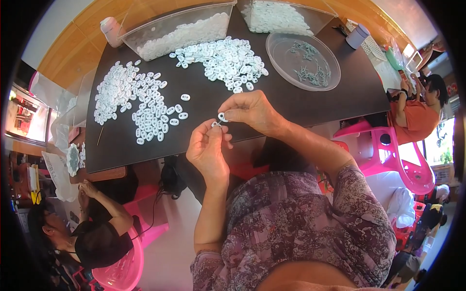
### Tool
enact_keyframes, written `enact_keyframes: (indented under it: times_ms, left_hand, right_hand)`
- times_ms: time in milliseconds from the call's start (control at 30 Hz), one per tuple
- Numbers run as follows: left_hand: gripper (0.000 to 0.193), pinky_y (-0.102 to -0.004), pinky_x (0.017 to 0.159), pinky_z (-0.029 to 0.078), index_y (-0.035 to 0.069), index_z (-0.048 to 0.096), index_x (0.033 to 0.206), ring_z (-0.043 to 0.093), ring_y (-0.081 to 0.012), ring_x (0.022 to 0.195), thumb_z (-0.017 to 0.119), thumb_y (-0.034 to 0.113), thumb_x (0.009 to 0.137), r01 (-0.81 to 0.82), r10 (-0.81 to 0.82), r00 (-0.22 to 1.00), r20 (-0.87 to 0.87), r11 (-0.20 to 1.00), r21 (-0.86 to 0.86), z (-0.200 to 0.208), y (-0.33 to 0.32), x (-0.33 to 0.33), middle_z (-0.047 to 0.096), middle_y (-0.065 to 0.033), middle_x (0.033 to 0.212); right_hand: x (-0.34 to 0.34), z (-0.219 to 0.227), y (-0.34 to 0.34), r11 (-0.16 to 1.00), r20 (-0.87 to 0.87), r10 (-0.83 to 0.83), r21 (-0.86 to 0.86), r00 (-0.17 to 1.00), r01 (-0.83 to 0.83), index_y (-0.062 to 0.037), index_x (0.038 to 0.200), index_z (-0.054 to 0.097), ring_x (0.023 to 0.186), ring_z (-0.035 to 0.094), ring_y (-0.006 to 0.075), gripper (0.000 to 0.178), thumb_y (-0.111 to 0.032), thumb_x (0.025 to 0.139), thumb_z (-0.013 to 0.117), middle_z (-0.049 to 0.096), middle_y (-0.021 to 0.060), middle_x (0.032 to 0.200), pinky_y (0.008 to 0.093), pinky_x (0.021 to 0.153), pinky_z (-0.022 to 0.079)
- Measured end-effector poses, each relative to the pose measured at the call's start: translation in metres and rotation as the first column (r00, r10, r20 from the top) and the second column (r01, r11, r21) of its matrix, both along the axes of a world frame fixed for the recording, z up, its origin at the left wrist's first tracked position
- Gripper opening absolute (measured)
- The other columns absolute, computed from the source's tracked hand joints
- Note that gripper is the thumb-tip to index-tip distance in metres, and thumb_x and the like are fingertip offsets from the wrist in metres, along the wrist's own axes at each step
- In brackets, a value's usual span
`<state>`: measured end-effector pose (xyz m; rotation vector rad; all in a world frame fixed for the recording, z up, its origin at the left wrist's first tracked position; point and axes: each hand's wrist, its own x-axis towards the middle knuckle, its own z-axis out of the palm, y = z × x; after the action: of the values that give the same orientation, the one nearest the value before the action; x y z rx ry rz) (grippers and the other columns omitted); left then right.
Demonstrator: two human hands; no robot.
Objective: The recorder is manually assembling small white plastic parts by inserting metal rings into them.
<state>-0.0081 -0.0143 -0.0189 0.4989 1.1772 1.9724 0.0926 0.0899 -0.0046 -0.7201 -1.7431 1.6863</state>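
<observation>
Just past the near edge of the dark table (pixel 301 114), my two hands meet with their fingertips close together. My right hand (pixel 255 114) pinches a small white plastic ring-shaped piece (pixel 222 117) between thumb and fingers. Below and to its left, my left hand (pixel 208 148) has its fingers closed on another small white piece (pixel 216 124). Whether these two are parts of one piece I cannot make out. Loose white oval pieces with two holes lie in a pile (pixel 155 114) to the left and in another pile (pixel 225 60) farther back.
Two clear bins (pixel 184 24) of white pieces stand at the back. A round clear tray (pixel 276 60) holds small grey-green parts. A white bottle (pixel 111 30) and a grey-capped container (pixel 357 36) stand near the corners. People sit left and right on pink chairs (pixel 121 266).
</observation>
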Motion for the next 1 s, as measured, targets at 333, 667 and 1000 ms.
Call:
enact_keyframes:
  times_ms: [333, 667, 1000]
  left_hand:
    - [0.012, -0.0221, 0.047, 0.046, -0.006, 0.057, 0.097, 0.059, -0.0135, 0.059, 0.057, -0.001, 0.085, 0.000, 0.000, 1.000, 0.016, 1.000, -0.006, -0.0033, -0.0003, -0.0001, 0.063, -0.0115, 0.076]
    - [0.012, -0.0218, 0.046, 0.046, -0.006, 0.057, 0.096, 0.059, -0.0133, 0.058, 0.056, -0.002, 0.085, -0.019, 0.020, 1.000, 0.022, 0.999, -0.028, -0.0013, -0.0002, 0.0006, 0.063, -0.0117, 0.076]
    - [0.012, -0.0214, 0.047, 0.047, -0.005, 0.057, 0.096, 0.059, -0.0126, 0.059, 0.056, -0.001, 0.085, -0.020, 0.020, 1.000, 0.007, 0.999, -0.026, -0.0023, -0.0001, 0.0019, 0.063, -0.0109, 0.077]
  right_hand:
    - [-0.0013, -0.0001, -0.0016, 0.996, 0.032, -0.037, 0.081, 0.999, 0.034, 0.0017, 0.086, 0.066, 0.070, 0.058, 0.0070, 0.010, -0.005, 0.079, 0.063, 0.065, 0.0049, 0.076, 0.0223, 0.064, 0.048]
    - [-0.0011, -0.0015, -0.0025, 0.988, 0.043, -0.062, 0.142, 0.997, 0.055, 0.0011, 0.085, 0.066, 0.069, 0.057, 0.0056, 0.010, -0.005, 0.078, 0.063, 0.065, 0.0041, 0.074, 0.0214, 0.062, 0.047]
    - [0.0001, -0.0007, -0.0029, 0.995, 0.095, -0.029, 0.099, 0.995, 0.019, 0.0018, 0.091, 0.066, 0.080, 0.059, 0.0085, 0.011, -0.003, 0.082, 0.062, 0.065, 0.0053, 0.085, 0.0226, 0.073, 0.049]
